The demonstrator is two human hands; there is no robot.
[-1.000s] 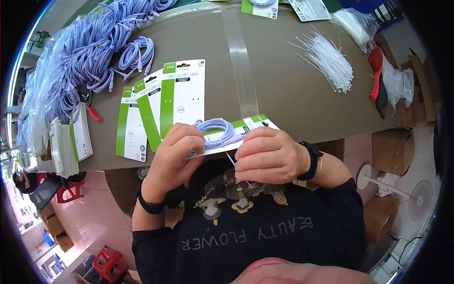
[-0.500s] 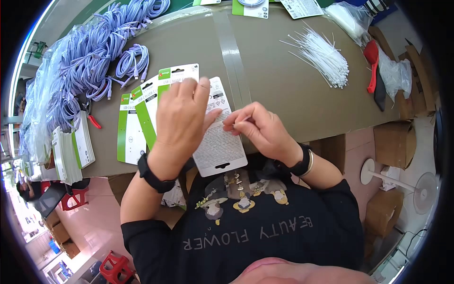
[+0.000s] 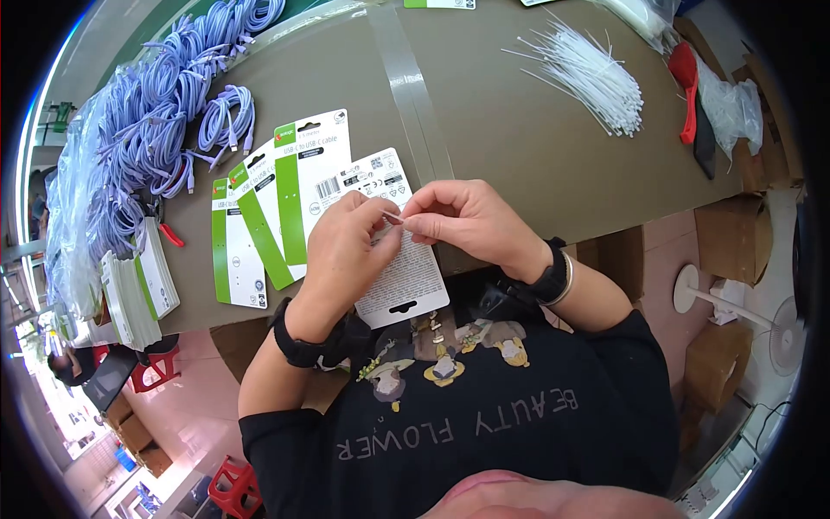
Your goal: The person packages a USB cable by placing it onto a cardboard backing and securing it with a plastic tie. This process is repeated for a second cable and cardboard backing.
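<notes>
A back-printed white card (image 3: 402,281) lies at the table edge in front of my body, under both hands. My left hand (image 3: 350,246) is closed over its left part, thumb and fingers pinched on one end of a thin white strip (image 3: 392,215). The fingertips of my right hand (image 3: 471,227) pinch the same strip from the right, close to the left fingertips. The strip looks like a cable tie; much of it is hidden by fingers. Left of the hands, several green-and-white USB-C cable cards (image 3: 294,203) overlap on the table.
Coiled lilac cables (image 3: 160,95) heap at the left, with one separate coil (image 3: 226,121) beside them. Stacked cards (image 3: 130,298) stand at the left edge. White cable ties (image 3: 596,82) lie at the upper right, near a red-handled tool (image 3: 687,91). Cardboard boxes (image 3: 731,242) are beyond the table.
My left hand has come down and right from an open pose, and now pinches the strip beside my right fingertips. More of the cards shows. The whole view has shifted slightly.
</notes>
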